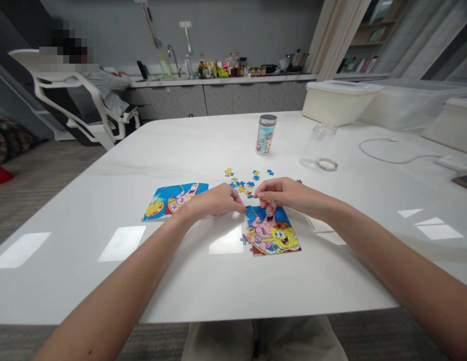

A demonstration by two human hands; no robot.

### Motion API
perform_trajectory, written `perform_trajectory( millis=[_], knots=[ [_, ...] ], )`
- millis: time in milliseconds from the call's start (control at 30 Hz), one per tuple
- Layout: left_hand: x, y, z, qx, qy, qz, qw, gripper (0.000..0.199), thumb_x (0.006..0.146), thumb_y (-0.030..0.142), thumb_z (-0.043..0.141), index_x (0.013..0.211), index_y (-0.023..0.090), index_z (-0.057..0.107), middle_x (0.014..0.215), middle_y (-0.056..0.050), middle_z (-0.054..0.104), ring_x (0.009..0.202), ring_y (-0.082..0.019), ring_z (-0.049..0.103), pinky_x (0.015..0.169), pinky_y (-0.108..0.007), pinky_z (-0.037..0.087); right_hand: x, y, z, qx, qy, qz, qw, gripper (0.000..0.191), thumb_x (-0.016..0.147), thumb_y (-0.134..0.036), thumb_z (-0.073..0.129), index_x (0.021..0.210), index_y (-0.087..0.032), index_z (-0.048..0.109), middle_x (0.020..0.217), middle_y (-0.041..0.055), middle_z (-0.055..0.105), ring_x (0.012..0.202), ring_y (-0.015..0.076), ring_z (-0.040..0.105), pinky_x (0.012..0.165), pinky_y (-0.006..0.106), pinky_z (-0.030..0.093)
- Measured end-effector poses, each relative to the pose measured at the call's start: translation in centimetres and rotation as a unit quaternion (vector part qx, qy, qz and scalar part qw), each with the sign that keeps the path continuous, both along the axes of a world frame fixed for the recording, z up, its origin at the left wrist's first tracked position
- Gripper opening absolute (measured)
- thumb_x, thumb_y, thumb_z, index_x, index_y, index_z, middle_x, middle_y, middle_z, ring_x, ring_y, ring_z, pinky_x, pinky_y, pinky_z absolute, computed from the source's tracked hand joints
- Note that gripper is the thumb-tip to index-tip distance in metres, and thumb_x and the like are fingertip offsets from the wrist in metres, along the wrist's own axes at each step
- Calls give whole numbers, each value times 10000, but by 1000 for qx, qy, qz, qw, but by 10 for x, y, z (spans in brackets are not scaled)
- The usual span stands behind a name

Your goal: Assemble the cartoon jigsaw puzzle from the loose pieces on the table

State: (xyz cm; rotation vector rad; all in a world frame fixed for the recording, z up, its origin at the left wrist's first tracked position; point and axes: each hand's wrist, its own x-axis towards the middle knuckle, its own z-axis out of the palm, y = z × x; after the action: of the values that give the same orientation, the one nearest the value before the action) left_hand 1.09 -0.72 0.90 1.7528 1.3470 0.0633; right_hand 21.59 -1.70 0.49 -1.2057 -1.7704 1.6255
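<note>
Head view, from where I stand: white, glossy tabletop (pixel 188 286), faint veining, bright window-shaped patches of light on it. Partly assembled puzzle (pixel 274 233) lies flat near the front edge, its left side ragged with tabs. Left hand (pixel 220 200) has its fingertips drawn together at the puzzle's upper left corner; right hand (pixel 284 192) curls over the top edge, fingers bent. Cannot tell whether either grips a piece. Loose pieces (pixel 241 184) scatter just beyond the hands. Picture sheet (pixel 175 197) lies left, partly behind the left forearm.

Farther back: printed canister (pixel 265 138), upright, metal lid on. Right of it, clear jar (pixel 319 143), with a metal ring (pixel 327 164) just beside. White cable (pixel 391 161) and lidded box (pixel 336 103) at far right.

Room: grey cabinets (pixel 233 98) along the rear wall, bottles (pixel 233 66) and a tap (pixel 174 57) above. Another person sits at left in a white-framed chair (pixel 94 95). Grey-brown floor (pixel 60 165).
</note>
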Motion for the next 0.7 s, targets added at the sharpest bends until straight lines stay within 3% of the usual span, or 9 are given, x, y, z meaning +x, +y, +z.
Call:
perform_trajectory(
  millis=[700],
  knots=[
    [-4, 2, -3, -35, -52, 5, 998, 147, 654, 316, 638, 714, 183, 652, 495, 64, 332, 423, -76, 218, 429, -276, 138, -2, 1, 0, 16, -5, -9, 1000, 174, 791, -348, 643, 818, -176, 639, 672, -3, 599, 571, 97, 541, 545, 240, 426]
  ],
)
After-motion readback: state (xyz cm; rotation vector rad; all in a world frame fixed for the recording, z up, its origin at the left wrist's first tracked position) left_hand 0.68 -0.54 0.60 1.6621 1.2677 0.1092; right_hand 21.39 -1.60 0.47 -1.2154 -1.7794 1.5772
